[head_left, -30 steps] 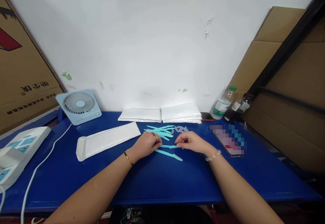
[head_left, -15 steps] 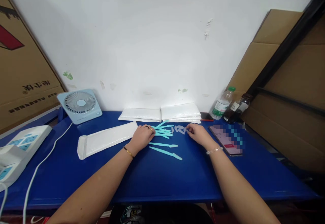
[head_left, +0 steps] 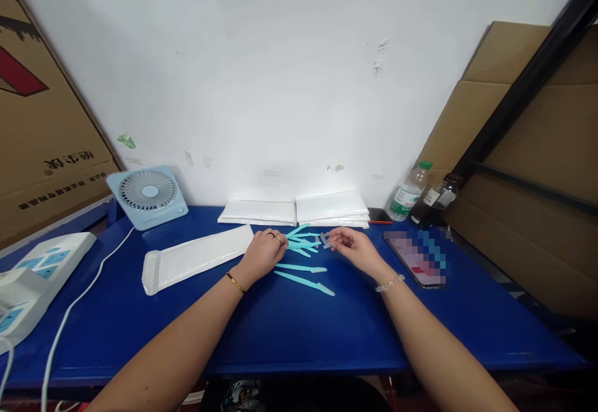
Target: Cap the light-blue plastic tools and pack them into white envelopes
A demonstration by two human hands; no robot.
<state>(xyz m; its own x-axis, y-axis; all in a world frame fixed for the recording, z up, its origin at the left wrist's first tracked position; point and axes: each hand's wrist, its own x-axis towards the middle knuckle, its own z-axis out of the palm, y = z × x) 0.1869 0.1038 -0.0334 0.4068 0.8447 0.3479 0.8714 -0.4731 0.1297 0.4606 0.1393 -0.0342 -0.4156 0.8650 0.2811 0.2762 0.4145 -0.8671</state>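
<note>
Several turquoise eyebrow razors point(head_left: 301, 268) lie on the blue table, some in an overlapping fan and two apart nearer me. My left hand point(head_left: 266, 251) is closed at the handle end of the fan, fingers pinched on an eyebrow razor point(head_left: 303, 246) whose blade end points right. Just right of the fan, my right hand point(head_left: 354, 248) has its thumb and fingertips together at a small clear plastic cap point(head_left: 324, 241). Other clear caps beside it are partly hidden by the fingers. A white padded envelope point(head_left: 200, 257) lies left of my left hand.
White padded envelopes point(head_left: 256, 212) lie along the wall. On the left are a blue fan point(head_left: 149, 194) and a power strip point(head_left: 70, 253) with a white cable. To the right stand a water bottle point(head_left: 410, 194) and a dark bottle point(head_left: 434, 203), with a phone point(head_left: 413, 262) in front.
My right hand has moved left over the clear caps, closer to the razor tips, with fingertips at a cap. My left hand has stayed almost in place.
</note>
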